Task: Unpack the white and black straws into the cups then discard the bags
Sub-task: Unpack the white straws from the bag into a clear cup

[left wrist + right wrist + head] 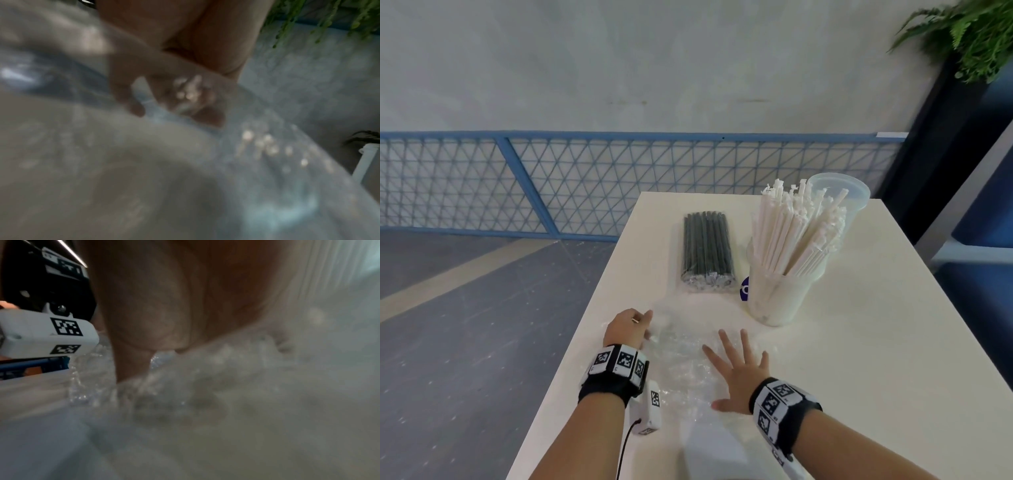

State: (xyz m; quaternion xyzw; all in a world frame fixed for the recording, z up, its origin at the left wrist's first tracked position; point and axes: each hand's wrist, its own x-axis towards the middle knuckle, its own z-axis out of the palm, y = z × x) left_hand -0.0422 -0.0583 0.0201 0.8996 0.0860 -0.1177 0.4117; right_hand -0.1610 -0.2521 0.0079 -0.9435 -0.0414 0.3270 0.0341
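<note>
An empty clear plastic bag [681, 349] lies crumpled on the white table [876, 342] near its front left. My left hand [631, 327] grips the bag's left edge, fingers curled; in the left wrist view the fingers [133, 97] show blurred behind the film [267, 154]. My right hand [736, 363] lies flat on the bag with fingers spread, its palm [164, 305] pressing the plastic [205, 378]. White straws [798, 229] stand in a clear cup [774, 301]. A second, empty cup [849, 192] stands behind it. Black straws [707, 250] lie sealed in their bag, left of the cups.
A small blue round item [744, 289] peeks out between the black straw pack and the cup. The table's left edge [585, 325] runs just beside my left hand. A blue mesh fence [517, 185] and a potted fern [969, 34] stand beyond the table.
</note>
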